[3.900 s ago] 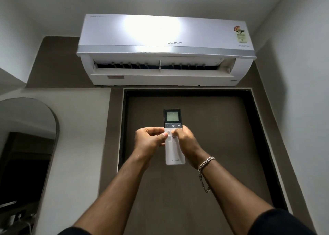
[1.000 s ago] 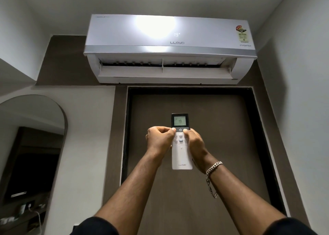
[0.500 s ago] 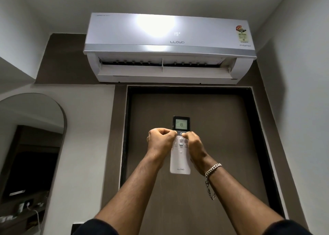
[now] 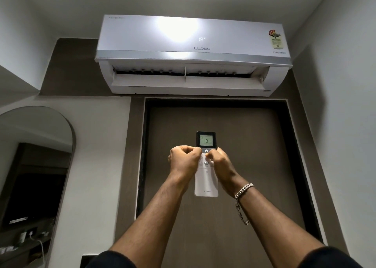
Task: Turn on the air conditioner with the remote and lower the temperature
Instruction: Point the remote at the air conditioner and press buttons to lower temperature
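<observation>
A white air conditioner [image 4: 142, 36] hangs high on the wall above a door, its flap open and its front panel lit with "18". I hold a white remote [image 4: 206, 182] upright at arm's length below it, screen end up. The remote's screen also reads 18. My left hand [image 4: 183, 160] grips the remote's left side, thumb on the buttons just under the screen. My right hand [image 4: 220, 163] grips the right side, thumb also on the button area. A silver chain bracelet sits on my right wrist.
A dark brown door [image 4: 264, 166] in a black frame fills the wall behind the remote. An arched mirror [image 4: 34, 166] is on the left wall, reflecting a shelf with small items. A white wall [image 4: 345, 125] closes in on the right.
The unit's panel, blank 3.9 s ago, lit up and went from 19 to 18. The remote's screen dropped from 19 to 18. Both hands keep their grip on the remote.
</observation>
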### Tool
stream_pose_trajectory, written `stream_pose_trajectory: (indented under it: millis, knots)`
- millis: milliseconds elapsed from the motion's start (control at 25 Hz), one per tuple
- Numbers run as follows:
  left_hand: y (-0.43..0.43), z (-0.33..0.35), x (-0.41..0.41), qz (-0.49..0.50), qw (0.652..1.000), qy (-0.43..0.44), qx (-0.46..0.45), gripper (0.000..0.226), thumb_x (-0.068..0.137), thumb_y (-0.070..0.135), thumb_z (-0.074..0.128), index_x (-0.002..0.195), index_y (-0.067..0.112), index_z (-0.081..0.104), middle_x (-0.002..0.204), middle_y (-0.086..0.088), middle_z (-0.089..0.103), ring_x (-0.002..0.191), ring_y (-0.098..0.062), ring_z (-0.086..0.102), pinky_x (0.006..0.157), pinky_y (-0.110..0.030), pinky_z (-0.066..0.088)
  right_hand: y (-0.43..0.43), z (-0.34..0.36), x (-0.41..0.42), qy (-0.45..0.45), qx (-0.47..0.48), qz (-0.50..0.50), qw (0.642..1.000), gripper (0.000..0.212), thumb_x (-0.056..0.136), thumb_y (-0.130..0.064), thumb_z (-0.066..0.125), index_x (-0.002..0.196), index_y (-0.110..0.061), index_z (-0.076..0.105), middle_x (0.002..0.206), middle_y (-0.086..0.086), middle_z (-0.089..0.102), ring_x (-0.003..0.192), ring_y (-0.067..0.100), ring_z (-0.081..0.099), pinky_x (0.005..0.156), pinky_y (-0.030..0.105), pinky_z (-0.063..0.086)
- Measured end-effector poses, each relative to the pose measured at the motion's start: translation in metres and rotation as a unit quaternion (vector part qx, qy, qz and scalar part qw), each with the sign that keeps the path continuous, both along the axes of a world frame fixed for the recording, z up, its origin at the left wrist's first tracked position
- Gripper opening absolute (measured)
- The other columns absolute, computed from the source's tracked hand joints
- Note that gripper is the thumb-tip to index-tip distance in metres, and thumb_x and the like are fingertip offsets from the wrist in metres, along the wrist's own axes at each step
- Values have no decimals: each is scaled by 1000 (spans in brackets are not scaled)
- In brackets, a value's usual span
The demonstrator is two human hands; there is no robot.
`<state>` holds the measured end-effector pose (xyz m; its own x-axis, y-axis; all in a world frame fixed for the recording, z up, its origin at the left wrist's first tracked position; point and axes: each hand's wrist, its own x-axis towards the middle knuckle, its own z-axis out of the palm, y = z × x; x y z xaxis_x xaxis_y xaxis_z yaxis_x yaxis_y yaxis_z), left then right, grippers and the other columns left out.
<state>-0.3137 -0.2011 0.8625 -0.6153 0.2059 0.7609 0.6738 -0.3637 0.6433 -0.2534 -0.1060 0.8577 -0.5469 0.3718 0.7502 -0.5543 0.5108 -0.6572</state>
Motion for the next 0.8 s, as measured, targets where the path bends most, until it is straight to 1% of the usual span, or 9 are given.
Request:
stream_pose_trajectory:
  millis: [40,120,160,280,360,440,520,640,800]
  knots:
    - [0,0,0,3,1000,0,2,15,80,18,64,73,6,71,74,-3,71,66,-12,69,56,-25,55,0,0,1,-1,2,2,1000,23,80,-24,44,98,-10,47,80,4,62,70,19,63,59,29,53]
    - [1,1,1,3,1000,-6,8,14,80,17,64,70,9,71,73,-2,71,65,-13,69,55,-24,52,-1,1,3,-2,7,-2,1000,16,84,-22,44,95,-10,47,78,3,61,66,16,63,55,26,52]
    - [1,1,1,2,1000,-8,9,14,80,18,65,69,11,70,75,-3,72,67,-14,70,56,-25,53,-1,1,3,-4,12,-9,1000,19,84,-23,44,96,-9,48,79,3,62,66,15,63,55,24,51]
    - [0,1,1,5,1000,-1,3,17,81,20,65,65,18,66,77,-2,71,75,-19,72,68,-33,60,0,3,3,-22,31,-27,999,48,75,-31,44,112,-3,50,89,7,64,73,17,65,59,26,52]
    - [-1,1,1,7,1000,-3,6,20,81,20,65,61,21,64,74,1,70,76,-19,71,72,-35,60,1,2,1,-28,39,-26,999,53,74,-33,44,117,-3,48,92,8,64,76,18,65,62,28,53]
    - [-2,2,0,10,1000,-4,3,20,81,19,65,61,21,64,74,1,69,76,-19,71,70,-33,60,2,1,0,-30,37,-23,999,53,74,-34,44,118,-3,48,93,8,64,78,19,65,64,28,54]
    - [-3,1,0,9,1000,-2,-3,18,81,19,64,63,19,64,75,1,69,73,-17,70,64,-29,58,2,0,0,-32,39,-22,998,53,75,-36,43,118,-5,47,96,9,65,81,20,66,67,30,55]
    - [-5,1,0,14,1000,10,-13,16,81,18,63,65,17,65,76,2,68,70,-10,67,57,-24,53,1,-2,-1,-40,42,-25,998,55,75,-39,42,121,-8,45,104,10,64,88,22,65,72,32,55]
    - [-4,0,-2,19,1000,7,-7,14,80,19,65,67,17,65,74,2,68,67,-8,66,57,-24,54,-1,-1,2,-45,41,-38,997,56,73,-38,42,118,-6,45,100,9,62,86,20,63,69,30,52]
